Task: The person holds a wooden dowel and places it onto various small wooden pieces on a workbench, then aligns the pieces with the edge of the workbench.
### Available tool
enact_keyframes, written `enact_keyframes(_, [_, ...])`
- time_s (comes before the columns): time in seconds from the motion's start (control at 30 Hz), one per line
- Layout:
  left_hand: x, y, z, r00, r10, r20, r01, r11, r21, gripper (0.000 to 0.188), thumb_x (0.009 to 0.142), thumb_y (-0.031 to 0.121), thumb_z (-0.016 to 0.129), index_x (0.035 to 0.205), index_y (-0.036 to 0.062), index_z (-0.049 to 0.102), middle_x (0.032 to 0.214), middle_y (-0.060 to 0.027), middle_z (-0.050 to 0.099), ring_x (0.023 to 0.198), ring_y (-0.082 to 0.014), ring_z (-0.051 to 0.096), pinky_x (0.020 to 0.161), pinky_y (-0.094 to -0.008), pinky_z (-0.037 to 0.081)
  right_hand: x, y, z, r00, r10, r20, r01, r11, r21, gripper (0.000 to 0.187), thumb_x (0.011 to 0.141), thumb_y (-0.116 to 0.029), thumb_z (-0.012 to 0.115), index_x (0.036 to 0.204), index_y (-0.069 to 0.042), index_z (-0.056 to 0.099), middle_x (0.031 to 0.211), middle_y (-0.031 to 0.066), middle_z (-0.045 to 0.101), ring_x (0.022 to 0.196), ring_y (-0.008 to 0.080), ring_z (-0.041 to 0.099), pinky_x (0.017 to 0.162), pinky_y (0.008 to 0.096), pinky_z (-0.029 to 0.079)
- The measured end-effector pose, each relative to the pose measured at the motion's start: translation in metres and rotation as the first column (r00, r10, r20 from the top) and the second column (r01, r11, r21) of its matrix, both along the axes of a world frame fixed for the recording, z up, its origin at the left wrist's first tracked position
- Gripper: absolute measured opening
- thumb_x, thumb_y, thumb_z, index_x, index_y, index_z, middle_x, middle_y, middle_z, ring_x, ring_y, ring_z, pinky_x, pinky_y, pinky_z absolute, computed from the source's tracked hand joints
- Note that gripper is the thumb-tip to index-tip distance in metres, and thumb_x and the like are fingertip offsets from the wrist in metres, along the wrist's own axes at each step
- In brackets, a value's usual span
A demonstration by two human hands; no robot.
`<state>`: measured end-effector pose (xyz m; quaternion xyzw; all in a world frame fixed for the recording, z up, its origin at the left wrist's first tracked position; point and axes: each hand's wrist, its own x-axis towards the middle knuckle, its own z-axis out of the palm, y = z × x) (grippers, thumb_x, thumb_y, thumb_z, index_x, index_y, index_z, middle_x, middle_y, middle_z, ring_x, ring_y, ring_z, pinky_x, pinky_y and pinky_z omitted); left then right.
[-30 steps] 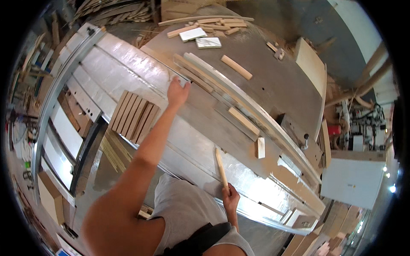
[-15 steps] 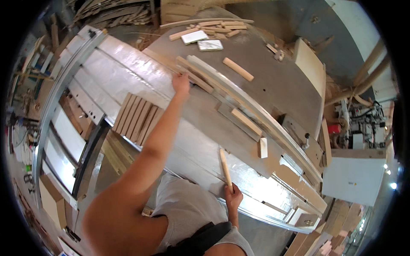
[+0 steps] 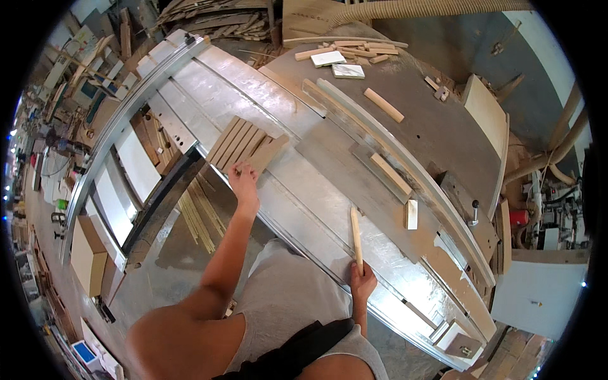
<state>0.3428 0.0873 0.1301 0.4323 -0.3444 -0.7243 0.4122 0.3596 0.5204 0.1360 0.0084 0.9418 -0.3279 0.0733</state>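
Note:
My left hand (image 3: pixel 244 183) is at the near end of a row of brown wooden strips (image 3: pixel 235 144) lying side by side on the metal sliding table. Its fingers are closed on the near end of the outermost strip (image 3: pixel 271 153), which lies slightly askew against the others. In my right hand (image 3: pixel 362 280), near the table's front edge, is a slim pale wooden stick (image 3: pixel 356 231). The stick points away from me over the metal surface, its lower end inside my fist.
A long fence (image 3: pixel 405 168) crosses the saw table. Beside it lie a wooden block (image 3: pixel 391 174) and a small white-faced block (image 3: pixel 411 215). Beyond the fence are a loose wooden piece (image 3: pixel 384 104), white tiles (image 3: pixel 348 71) and a pile of offcuts (image 3: pixel 364 49). An aluminium rail (image 3: pixel 120 101) spans the left.
My left hand has moved from beside the fence back to the row, bringing a wooden strip with it. My right hand still holds the stick. The view has shifted.

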Motion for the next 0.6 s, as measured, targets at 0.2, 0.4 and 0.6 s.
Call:
enact_keyframes(0.2, [0.037, 0.007, -0.035, 0.952, 0.142, 0.272, -0.038, 0.934, -0.354, 0.028, 0.096, 0.008, 0.067, 0.122, 0.0037, 0.056, 0.092, -0.0028, 0.056, 0.075, -0.0100, 0.052, 0.067, -0.0270, 0.046, -0.004, 0.012, -0.009, 0.997, 0.068, -0.041, -0.070, 0.996, -0.046, 0.036, 0.088, -0.037, 0.074, 0.103, -0.004, 0.077, 0.073, 0.0201, 0.068, 0.065, 0.0365, 0.067, 0.063, 0.0461, 0.052])
enact_keyframes(0.4, [0.023, 0.010, -0.018, 0.974, 0.141, 0.178, -0.065, 0.924, -0.378, 0.029, 0.093, 0.003, 0.070, 0.119, 0.0010, 0.059, 0.094, -0.0013, 0.054, 0.082, -0.0108, 0.050, 0.074, -0.0276, 0.045, -0.002, 0.017, -0.006, 0.999, 0.043, -0.013, -0.044, 0.989, -0.138, 0.036, 0.088, -0.036, 0.073, 0.104, -0.004, 0.077, 0.076, 0.0201, 0.069, 0.067, 0.0361, 0.067, 0.065, 0.0464, 0.052])
enact_keyframes(0.6, [0.024, -0.004, -0.026, 0.774, 0.285, 0.566, 0.100, 0.827, -0.553, 0.030, 0.088, 0.014, 0.076, 0.114, 0.0042, 0.065, 0.102, -0.0088, 0.061, 0.091, -0.0265, 0.059, 0.085, -0.0391, 0.049, 0.002, 0.013, -0.009, 0.994, 0.066, -0.084, -0.077, 0.987, -0.139, 0.032, 0.090, -0.033, 0.072, 0.105, -0.005, 0.077, 0.076, 0.0194, 0.069, 0.068, 0.0366, 0.067, 0.065, 0.0454, 0.052])
